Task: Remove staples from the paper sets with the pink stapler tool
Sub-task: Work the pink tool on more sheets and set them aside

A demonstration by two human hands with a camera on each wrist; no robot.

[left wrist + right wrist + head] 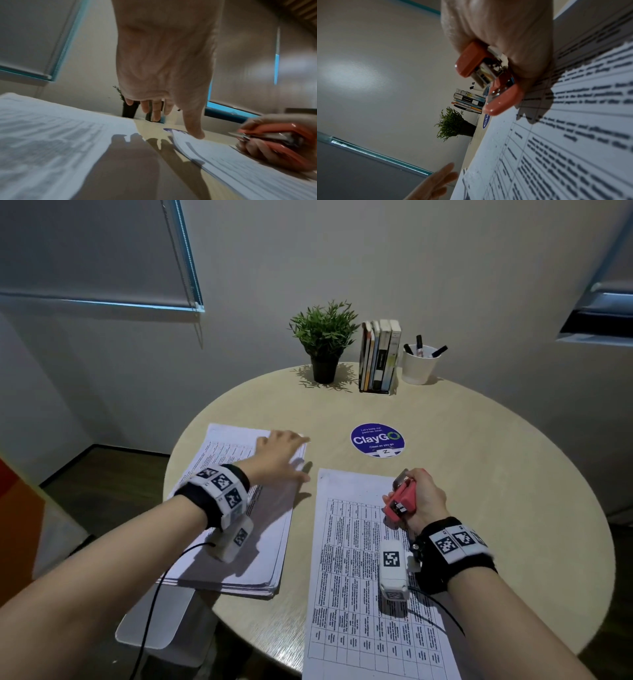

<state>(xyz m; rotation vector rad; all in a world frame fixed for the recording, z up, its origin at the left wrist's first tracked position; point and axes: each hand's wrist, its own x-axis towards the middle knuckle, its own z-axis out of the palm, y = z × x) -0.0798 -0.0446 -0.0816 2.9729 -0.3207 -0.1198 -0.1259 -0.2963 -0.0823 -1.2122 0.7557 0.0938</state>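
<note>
A thick stack of printed paper sets [239, 518] lies on the left of the round table [479, 474]. My left hand [281, 457] hovers over the stack's far right corner, fingers straight and spread; the left wrist view shows its thumb [193, 121] pointing down near the corner of the second set. That second set [370, 577], printed with a table, lies in front of me. My right hand [419, 498] grips the pink stapler tool [399, 503] above this set's upper part. In the right wrist view the stapler tool [491, 83] sits in my curled fingers, its metal parts showing.
At the table's far edge stand a potted plant [323, 344], a rack of books [380, 356] and a white cup of markers [419, 364]. A blue round sticker [376, 440] lies mid-table. Wrist-camera cables trail off the near edge.
</note>
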